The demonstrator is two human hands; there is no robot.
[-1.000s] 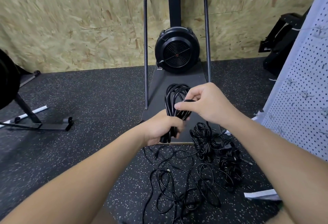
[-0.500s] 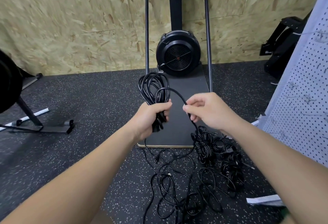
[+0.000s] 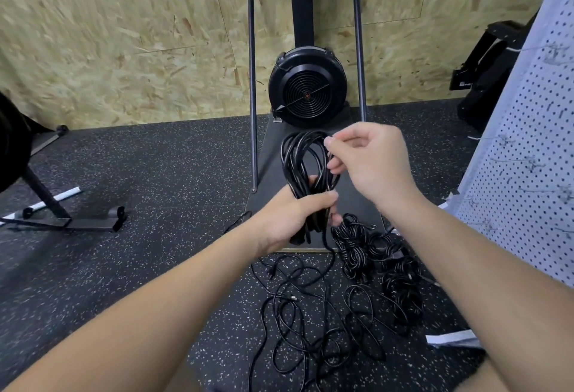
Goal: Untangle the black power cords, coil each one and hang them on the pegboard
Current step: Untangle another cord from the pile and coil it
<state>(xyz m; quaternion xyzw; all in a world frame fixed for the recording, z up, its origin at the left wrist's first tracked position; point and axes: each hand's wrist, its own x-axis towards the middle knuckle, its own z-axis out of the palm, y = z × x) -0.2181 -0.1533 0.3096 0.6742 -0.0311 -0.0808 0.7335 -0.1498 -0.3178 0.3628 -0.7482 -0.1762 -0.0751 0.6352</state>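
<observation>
A coiled black power cord (image 3: 306, 162) stands upright as a bundle of long loops in front of the person, its lower end gripped in the left hand (image 3: 292, 214), whose fingers wrap round the gathered strands. The right hand (image 3: 369, 163) is at the top right of the loops, fingers curled with thumb and forefinger close together at the outermost strand; whether they actually pinch the cord is hard to make out, since the fingers hide the contact. A tail of the cord drops from the left fist to the speckled rubber floor (image 3: 155, 205), where it joins a loose tangle of cords (image 3: 310, 323); which strand belongs to which cord cannot be told. Just right of that lie tighter dark cord bundles (image 3: 375, 255), partly covered by the right forearm. The white pegboard (image 3: 534, 174) leans at the right edge, cut off by the frame, its hooks blurred. Behind the coil is a black fan-wheel exercise machine (image 3: 307, 93) on a dark base plate, against a chipboard wall (image 3: 124, 34)
</observation>
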